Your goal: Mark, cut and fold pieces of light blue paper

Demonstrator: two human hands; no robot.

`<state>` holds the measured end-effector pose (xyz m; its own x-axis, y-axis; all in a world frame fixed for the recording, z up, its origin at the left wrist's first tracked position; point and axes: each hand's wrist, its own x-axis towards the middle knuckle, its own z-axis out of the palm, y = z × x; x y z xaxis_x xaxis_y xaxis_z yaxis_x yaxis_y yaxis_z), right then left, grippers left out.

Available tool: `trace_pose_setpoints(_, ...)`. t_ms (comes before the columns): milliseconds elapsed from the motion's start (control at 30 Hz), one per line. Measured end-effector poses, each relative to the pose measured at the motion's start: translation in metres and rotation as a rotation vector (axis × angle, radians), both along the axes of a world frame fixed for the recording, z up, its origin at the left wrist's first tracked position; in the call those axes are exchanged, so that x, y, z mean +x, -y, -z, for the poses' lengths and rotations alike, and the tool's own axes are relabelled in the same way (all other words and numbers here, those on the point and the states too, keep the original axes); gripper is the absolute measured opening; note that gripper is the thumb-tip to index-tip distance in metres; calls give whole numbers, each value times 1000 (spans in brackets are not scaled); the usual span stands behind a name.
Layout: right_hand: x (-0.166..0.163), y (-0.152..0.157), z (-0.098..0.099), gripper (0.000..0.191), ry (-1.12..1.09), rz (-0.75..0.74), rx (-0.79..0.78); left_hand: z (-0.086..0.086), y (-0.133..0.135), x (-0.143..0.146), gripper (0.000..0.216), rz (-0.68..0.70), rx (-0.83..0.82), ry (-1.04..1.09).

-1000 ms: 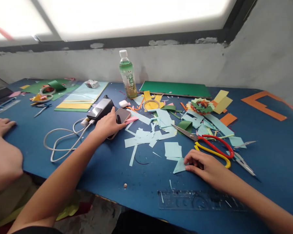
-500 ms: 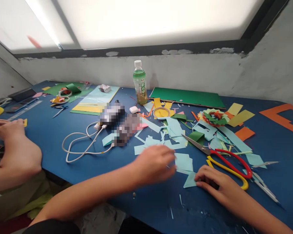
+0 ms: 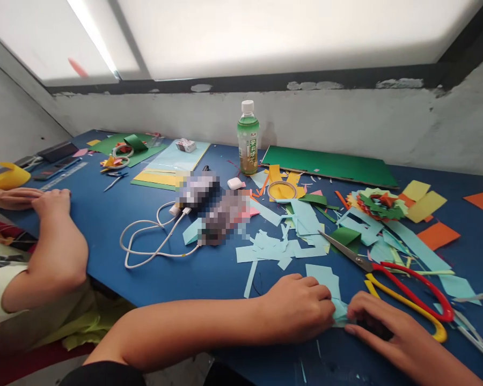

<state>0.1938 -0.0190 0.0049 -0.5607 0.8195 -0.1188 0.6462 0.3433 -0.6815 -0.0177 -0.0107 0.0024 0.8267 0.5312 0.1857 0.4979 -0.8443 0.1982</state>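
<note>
My left hand (image 3: 301, 308) and my right hand (image 3: 386, 329) meet near the table's front edge over a small light blue paper piece (image 3: 338, 312). Both sets of fingers are curled and pinch the piece from either side. More light blue scraps (image 3: 284, 244) lie just beyond the hands. Scissors with red and yellow handles (image 3: 402, 292) rest to the right of my right hand, blades pointing left and away.
The blue table (image 3: 104, 225) holds a green tea bottle (image 3: 248, 138), a tape ring (image 3: 282, 190), a green board (image 3: 330, 166), a folded paper wreath (image 3: 376, 202), a white cable (image 3: 145, 241) and blurred devices (image 3: 213, 206). Another person's arms (image 3: 52, 241) rest at the left edge.
My left hand left the devices, swept right and came down beside my right hand on the blue piece. The view has shifted left and down.
</note>
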Motion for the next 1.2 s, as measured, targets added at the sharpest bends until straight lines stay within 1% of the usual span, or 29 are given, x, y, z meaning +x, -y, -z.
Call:
trace_pose_setpoints(67, -1, -1, -1, 15, 33, -6, -3, 1, -1, 2, 20, -19, -26, 7)
trace_pose_setpoints(167, -3, 0, -4, 10, 40, -23, 29, 2, -3, 4, 23, -29, -56, 32)
trace_pose_setpoints(367, -4, 4, -12, 14, 17, -168, 71, 1, -1, 3, 33, -58, -117, 78)
trace_pose_setpoints(500, -7, 4, -12, 16, -4, -187, 99, -1, -2, 0, 27, -68, -197, 56)
trace_pose_setpoints(633, -6, 0, -9, 16, -8, -190, 144, -5, -3, -1, 23, -82, -206, 21)
trace_pose_setpoints(733, 0, -3, -4, 16, 14, -196, 179, -11, -7, -4, 20, -38, -220, -5)
trace_pose_setpoints(867, 8, -5, 0, 22, -27, -222, 238, -16, -15, -10, 13, 21, -293, -32)
trace_pose_setpoints(967, 9, -4, -1, 23, 3, -232, 269, -18, -18, -13, 11, 82, -278, -66)
trace_pose_setpoints(1033, 10, -2, -2, 23, 42, -240, 294, -19, -16, -14, 15, 114, -257, -95)
trace_pose_setpoints(1100, 10, 0, -2, 23, 71, -246, 332, -19, -13, -14, 16, 116, -244, -116)
trace_pose_setpoints(1200, 10, 2, -3, 24, 103, -255, 378, -17, -7, -13, 16, 76, -198, -124)
